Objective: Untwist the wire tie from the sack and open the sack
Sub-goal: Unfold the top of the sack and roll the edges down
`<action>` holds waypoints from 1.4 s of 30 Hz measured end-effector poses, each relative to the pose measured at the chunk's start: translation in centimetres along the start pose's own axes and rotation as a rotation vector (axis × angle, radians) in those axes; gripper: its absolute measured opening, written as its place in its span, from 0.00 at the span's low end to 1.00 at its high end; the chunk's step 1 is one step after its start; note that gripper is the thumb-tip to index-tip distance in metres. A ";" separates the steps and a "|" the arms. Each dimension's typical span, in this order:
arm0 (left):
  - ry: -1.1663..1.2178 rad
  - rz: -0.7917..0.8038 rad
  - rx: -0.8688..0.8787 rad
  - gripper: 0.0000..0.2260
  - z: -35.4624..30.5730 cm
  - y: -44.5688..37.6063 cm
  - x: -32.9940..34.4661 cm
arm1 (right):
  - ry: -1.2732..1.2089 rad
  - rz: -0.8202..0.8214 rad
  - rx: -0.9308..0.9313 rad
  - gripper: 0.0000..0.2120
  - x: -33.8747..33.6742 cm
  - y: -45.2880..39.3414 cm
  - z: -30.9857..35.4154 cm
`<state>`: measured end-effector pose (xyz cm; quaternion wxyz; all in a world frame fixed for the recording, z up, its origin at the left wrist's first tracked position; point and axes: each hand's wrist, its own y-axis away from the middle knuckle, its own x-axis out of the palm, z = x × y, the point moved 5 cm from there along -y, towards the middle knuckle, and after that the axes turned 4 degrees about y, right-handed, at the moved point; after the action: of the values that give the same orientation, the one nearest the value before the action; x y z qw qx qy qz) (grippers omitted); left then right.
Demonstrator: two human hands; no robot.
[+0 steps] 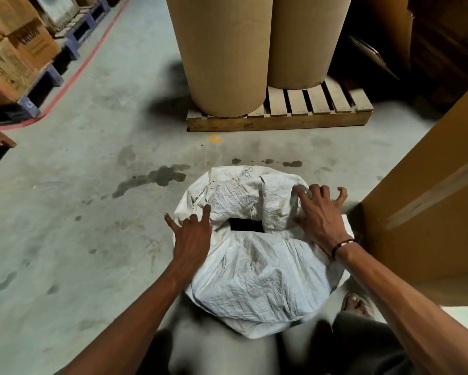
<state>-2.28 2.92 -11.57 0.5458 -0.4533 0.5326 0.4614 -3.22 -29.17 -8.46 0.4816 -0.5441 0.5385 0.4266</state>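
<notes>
- A white woven sack stands on a stained concrete floor directly in front of a person, seen from above, in a storage space.
- The sack's mouth is parted: a small dark gap shows near the middle of its top, with crumpled folds of cloth lying around it.
- The left hand rests on the sack's left edge, fingers spread and mostly straight, the forefinger laid toward the folds; it has hold of nothing.
- The right hand presses on the folded cloth at the sack's far right, fingers splayed and bent like claws at the tips; whether they pinch the cloth cannot be told.
- A dark band circles the right wrist.
- No wire tie can be made out among the folds.
- Beyond the sack, two tall brown paper rolls stand on a wooden pallet.
- A large cardboard box stands just to the sack's right.
- Stacked cartons sit on blue pallets at far left, beside a red floor line.
- A sandalled foot shows near the sack's lower right.
</notes>
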 end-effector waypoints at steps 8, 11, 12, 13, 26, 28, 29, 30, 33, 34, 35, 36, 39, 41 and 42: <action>0.825 -0.070 -0.104 0.07 3.6 -4.5 -4.6 | -0.562 0.133 0.050 0.12 -0.6 -2.7 -4.7; 1.114 0.140 -0.159 0.13 6.8 -5.4 -3.7 | -0.694 0.186 0.078 0.10 -0.7 -2.7 -8.3; 1.112 0.174 -0.171 0.15 7.0 -5.1 -3.5 | -0.708 0.203 0.077 0.11 -0.6 -2.3 -8.5; 1.084 0.191 -0.174 0.16 6.8 -4.9 -3.1 | -0.712 0.208 0.076 0.12 -0.3 -1.9 -8.6; 0.315 0.271 -0.440 0.39 1.7 11.7 -5.0 | -0.487 0.111 0.282 0.32 -7.2 7.9 -4.0; 0.338 0.274 -0.433 0.37 0.9 14.0 -4.6 | -0.458 0.186 0.234 0.34 -7.5 11.0 -1.3; 0.344 0.252 -0.385 0.36 0.4 14.7 -4.6 | -0.458 0.214 0.241 0.35 -7.6 12.6 -0.4; 0.355 0.224 -0.337 0.35 0.0 15.1 -4.8 | -0.473 0.221 0.276 0.37 -7.6 13.9 0.2; 0.476 0.179 -0.396 0.36 -0.3 15.7 -5.9 | -0.524 0.173 0.456 0.40 -7.2 16.4 0.1; 0.532 0.192 -0.463 0.37 -0.2 16.0 -5.9 | -0.511 0.178 0.501 0.40 -7.1 16.8 0.1; 0.556 0.213 -0.511 0.38 -0.1 16.2 -5.9 | -0.480 0.201 0.528 0.41 -7.0 17.0 0.2; 0.547 0.240 -0.528 0.40 -0.1 16.3 -5.7 | -0.440 0.234 0.537 0.41 -6.8 17.1 0.4; 0.448 0.270 -0.363 0.44 -1.0 16.1 -5.5 | -0.342 0.300 0.445 0.43 -6.8 17.2 1.4; 0.315 0.202 -0.086 0.44 -2.8 15.8 -5.7 | -0.276 0.316 0.269 0.44 -6.6 16.8 2.5; 0.248 0.164 0.044 0.43 -3.8 15.6 -5.7 | -0.253 0.328 0.159 0.43 -6.4 16.4 3.3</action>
<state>-18.38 1.61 -5.96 0.4460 -0.4498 0.6413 0.4330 -19.75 -24.04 -3.80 0.5108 -0.3515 0.5870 0.5206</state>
